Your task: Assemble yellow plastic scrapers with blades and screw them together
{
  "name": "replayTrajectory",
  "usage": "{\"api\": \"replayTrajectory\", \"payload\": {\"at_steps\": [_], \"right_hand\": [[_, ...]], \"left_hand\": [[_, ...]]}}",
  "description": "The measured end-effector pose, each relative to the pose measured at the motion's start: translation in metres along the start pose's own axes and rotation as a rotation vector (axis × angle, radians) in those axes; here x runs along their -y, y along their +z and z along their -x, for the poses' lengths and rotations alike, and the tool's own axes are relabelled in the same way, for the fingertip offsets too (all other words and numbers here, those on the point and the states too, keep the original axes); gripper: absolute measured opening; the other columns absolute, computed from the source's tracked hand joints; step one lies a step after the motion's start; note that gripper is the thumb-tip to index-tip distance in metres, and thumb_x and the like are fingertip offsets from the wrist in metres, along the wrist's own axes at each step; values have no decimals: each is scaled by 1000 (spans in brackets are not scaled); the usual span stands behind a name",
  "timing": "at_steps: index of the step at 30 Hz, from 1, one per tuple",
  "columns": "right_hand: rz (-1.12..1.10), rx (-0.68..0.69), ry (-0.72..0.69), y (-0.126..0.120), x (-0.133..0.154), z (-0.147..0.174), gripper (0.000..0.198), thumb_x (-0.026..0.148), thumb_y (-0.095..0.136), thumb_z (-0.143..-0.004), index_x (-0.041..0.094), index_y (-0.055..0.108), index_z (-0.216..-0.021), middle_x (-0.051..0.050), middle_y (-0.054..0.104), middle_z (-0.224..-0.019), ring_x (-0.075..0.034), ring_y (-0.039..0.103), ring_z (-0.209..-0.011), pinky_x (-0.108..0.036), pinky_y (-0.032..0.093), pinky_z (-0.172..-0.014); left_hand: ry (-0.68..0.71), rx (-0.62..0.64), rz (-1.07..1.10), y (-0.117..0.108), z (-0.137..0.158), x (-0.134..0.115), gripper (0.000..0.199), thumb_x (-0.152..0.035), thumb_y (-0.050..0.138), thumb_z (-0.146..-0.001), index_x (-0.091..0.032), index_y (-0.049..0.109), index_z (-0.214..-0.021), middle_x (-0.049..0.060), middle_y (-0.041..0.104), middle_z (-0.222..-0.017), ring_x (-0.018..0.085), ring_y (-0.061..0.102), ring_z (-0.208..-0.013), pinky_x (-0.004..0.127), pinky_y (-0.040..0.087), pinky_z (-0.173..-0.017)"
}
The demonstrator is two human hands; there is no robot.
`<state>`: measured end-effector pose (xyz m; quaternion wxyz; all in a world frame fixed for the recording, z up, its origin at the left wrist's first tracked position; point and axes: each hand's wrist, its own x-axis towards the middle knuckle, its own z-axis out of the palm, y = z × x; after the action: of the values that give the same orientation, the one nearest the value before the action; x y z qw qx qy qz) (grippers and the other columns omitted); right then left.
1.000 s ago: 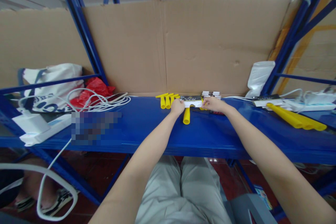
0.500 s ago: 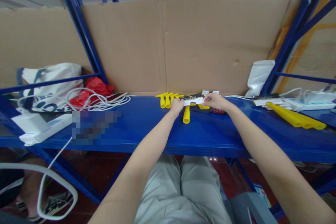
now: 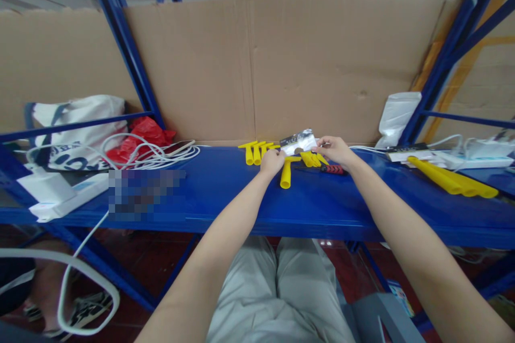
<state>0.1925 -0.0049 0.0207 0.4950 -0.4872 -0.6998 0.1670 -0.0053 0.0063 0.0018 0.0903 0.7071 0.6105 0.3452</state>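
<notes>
Between my hands is a black-and-white printed card [image 3: 298,141], tilted up with its face toward me. My left hand [image 3: 273,162] pinches its lower left corner. At its right edge, my right hand [image 3: 333,149] grips with thumb and fingertips. Just below the card lies a yellow T-shaped plastic piece with a hollow tube handle [image 3: 285,173]. Several similar yellow pieces [image 3: 256,153] stand in a row left of my left hand. Small yellow parts [image 3: 312,159] lie under my right hand, beside a red-and-black handled tool [image 3: 333,169].
On the right of the blue shelf [image 3: 241,214] lie long yellow tubes [image 3: 453,178], near a white power strip [image 3: 470,159]. White cables [image 3: 161,156], a red plastic bag [image 3: 140,139] and a white cloth bag [image 3: 80,134] crowd the left. Cardboard [image 3: 314,64] walls the back.
The card has tilted upward, so more of its printed face and white lower part shows. My hands have shifted only slightly, and the yellow parts beneath are more exposed.
</notes>
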Motion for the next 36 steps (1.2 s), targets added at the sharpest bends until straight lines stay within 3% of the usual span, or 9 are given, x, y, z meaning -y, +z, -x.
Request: {"api": "replayTrajectory", "payload": {"at_steps": [5,10,16,24,31,36], "right_hand": [[-42,-58,65,-6,6,3,38,49,70,-57,18,50,-63,-1,55,-61,-10,48,-52,-23,42,-47],[-75,-84,69,-7,6,5,36,46,71,-58,18,49,-63,-1,56,-62,-10,49,-55,-24,44,-50],[-39,-69,40,-2,0,5,32,41,69,-61,18,47,-62,1,53,-61,-10,48,-56,-24,43,-52],[-58,-66,-13,1,-5,1,32,43,67,-62,19,46,-64,1,53,-62,-11,48,-58,-25,43,-55],[-146,-123,-9,1,-5,1,35,46,69,-61,20,47,-65,1,54,-62,-11,50,-58,-26,45,-57],[-229,-111,31,0,-2,3,39,50,71,-58,20,47,-66,1,58,-64,-11,54,-60,-26,47,-59]], "left_hand": [[34,32,-10,3,8,-2,25,-35,52,-80,-15,67,-82,14,68,-92,25,62,-91,30,44,-78],[-24,109,18,6,8,1,34,-42,70,-62,-16,64,-84,10,68,-89,24,62,-88,27,44,-71],[-20,266,65,4,10,-1,14,-28,65,-63,-15,63,-59,4,62,-61,20,61,-69,25,43,-59],[-191,350,413,1,15,-5,7,-19,63,-63,-13,62,-59,4,60,-55,15,57,-54,24,42,-49],[-255,341,655,-2,11,-12,13,-10,56,-65,-12,60,-52,5,58,-52,15,56,-55,25,44,-53],[-254,150,731,4,-2,-1,8,-9,59,-65,-14,60,-59,3,59,-57,16,59,-61,25,47,-58]]}}
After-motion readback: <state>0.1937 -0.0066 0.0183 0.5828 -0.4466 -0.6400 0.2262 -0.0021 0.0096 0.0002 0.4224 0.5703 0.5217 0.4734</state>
